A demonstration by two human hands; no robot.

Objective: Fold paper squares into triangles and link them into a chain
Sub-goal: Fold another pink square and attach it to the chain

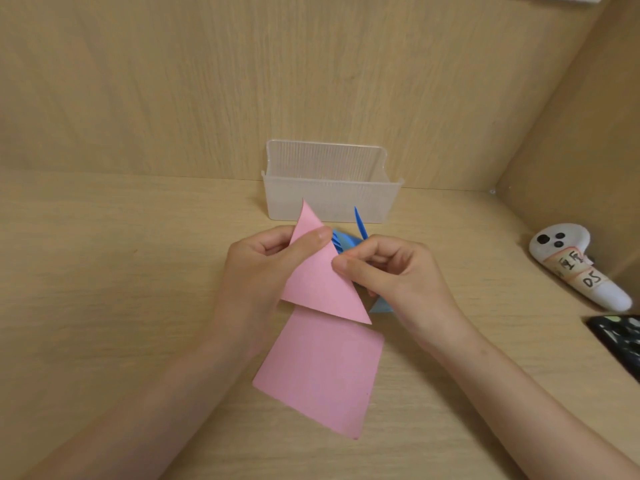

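A pink paper triangle (320, 282) is held up over the desk between both hands. My left hand (256, 271) pinches its upper left edge, thumb on the front. My right hand (391, 271) pinches its right edge with curled fingers. Behind the triangle lie blue folded paper pieces (346, 241), partly hidden by the hands; one blue tip (360, 221) sticks up and another blue corner (381, 306) shows under my right hand. A flat pink paper square (322, 372) lies on the desk just below the triangle.
A clear ribbed plastic box (330, 183) stands against the back wall behind the hands. A white controller with a handwritten label (575, 263) lies at the right. A dark phone (620, 337) sits at the right edge. Wooden walls close the back and right.
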